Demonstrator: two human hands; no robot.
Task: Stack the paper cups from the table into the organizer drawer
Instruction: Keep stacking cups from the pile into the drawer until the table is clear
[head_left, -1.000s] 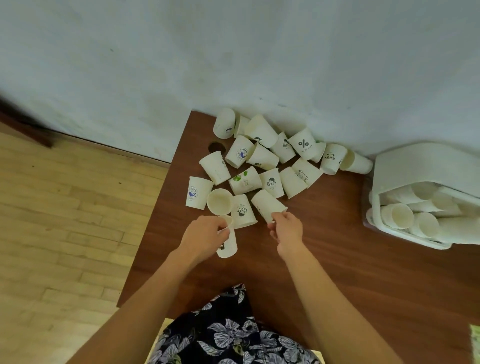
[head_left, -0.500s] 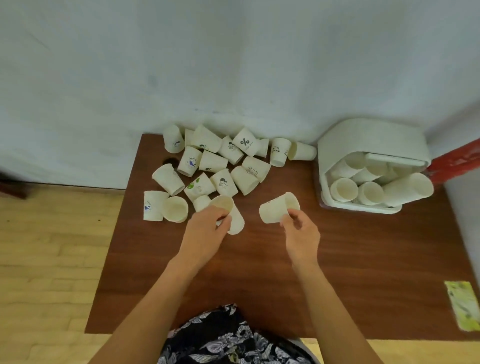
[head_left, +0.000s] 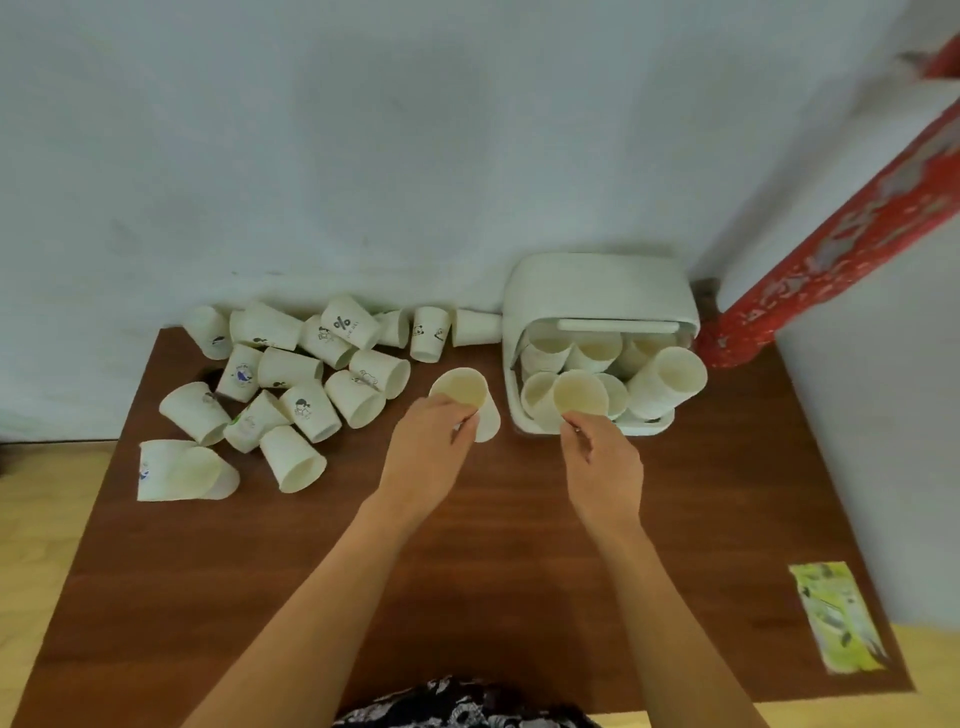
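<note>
Both bare forearms reach forward from the bottom of the view, angled slightly toward each other. The left hand (head_left: 428, 447) is curled, fingers pinching the rim of a white paper cup (head_left: 467, 400) with its mouth up. The right hand (head_left: 602, 462) is closed too, fingertips gripping the lip of a second white paper cup (head_left: 580, 393), knuckles up.

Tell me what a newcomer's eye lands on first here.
First, the pile of paper cups lying tumbled on the table's far left by the wall. Next, the white organizer drawer at far right, packed with stacked cups. Between them, each hand holds a cup: left hand, right hand at the drawer's front.
</note>
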